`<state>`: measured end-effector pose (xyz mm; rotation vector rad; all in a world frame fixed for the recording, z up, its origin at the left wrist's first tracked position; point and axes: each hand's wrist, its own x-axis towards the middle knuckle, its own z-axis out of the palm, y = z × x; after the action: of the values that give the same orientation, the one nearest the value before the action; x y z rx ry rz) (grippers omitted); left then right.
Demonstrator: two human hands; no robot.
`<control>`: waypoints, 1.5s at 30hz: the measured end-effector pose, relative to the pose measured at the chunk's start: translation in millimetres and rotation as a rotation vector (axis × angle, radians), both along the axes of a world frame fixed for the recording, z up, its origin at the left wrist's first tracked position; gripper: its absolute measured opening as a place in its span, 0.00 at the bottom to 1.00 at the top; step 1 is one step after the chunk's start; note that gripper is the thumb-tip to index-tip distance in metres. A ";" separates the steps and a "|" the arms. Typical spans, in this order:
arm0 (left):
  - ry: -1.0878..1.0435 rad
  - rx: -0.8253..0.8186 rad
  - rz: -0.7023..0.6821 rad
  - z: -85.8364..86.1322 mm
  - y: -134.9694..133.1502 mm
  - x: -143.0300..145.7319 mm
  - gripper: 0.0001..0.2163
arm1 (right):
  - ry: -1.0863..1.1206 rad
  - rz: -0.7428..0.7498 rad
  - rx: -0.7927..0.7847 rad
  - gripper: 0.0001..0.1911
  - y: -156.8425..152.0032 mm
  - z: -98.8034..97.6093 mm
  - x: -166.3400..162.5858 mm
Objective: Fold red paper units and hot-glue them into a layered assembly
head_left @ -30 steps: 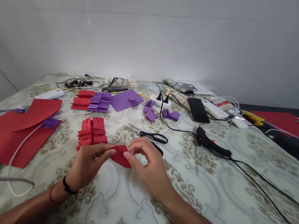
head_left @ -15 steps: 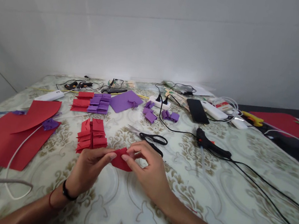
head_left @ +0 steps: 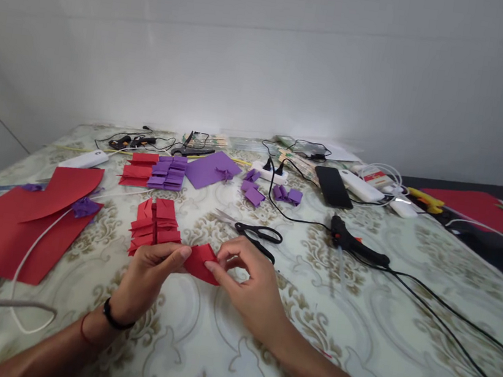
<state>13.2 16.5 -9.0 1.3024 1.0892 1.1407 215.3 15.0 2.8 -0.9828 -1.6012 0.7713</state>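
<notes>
Between my two hands is a small piece of red paper [head_left: 201, 262] with a fold along its upper right side. My left hand [head_left: 147, 277] pinches its left end between thumb and forefinger. At the right end, my right hand [head_left: 250, 287] grips the folded edge with thumb and fingertips. Folded red paper pieces [head_left: 155, 225] lie in two columns just beyond my left hand. Black-handled scissors [head_left: 257, 232] rest behind my right hand, blades pointing left.
A black glue gun [head_left: 358, 244] lies to the right, its cord trailing. Large red paper sheets [head_left: 9, 231] are on the left. Folded purple pieces [head_left: 167, 173], a purple sheet [head_left: 210, 169], a power strip [head_left: 265, 172] and a phone [head_left: 332, 187] sit farther back.
My left hand has shifted slightly left along the red paper, so more of its surface shows. My right hand has barely moved and keeps its grip.
</notes>
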 end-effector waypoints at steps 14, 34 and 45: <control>0.144 0.016 -0.023 7.1 -3.5 1.7 0.13 | 0.021 0.106 -0.087 0.09 0.5 4.5 3.3; 0.289 0.213 -0.034 15.7 -10.2 3.5 0.09 | 0.052 0.158 -0.247 0.05 -1.6 2.6 -1.0; 0.343 0.219 -0.032 16.1 -9.2 3.6 0.08 | 0.015 0.180 -0.150 0.09 0.5 8.9 3.4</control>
<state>16.8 7.2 7.0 1.7279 1.2081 1.0590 218.6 15.5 11.7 -0.9443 -1.6535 1.0325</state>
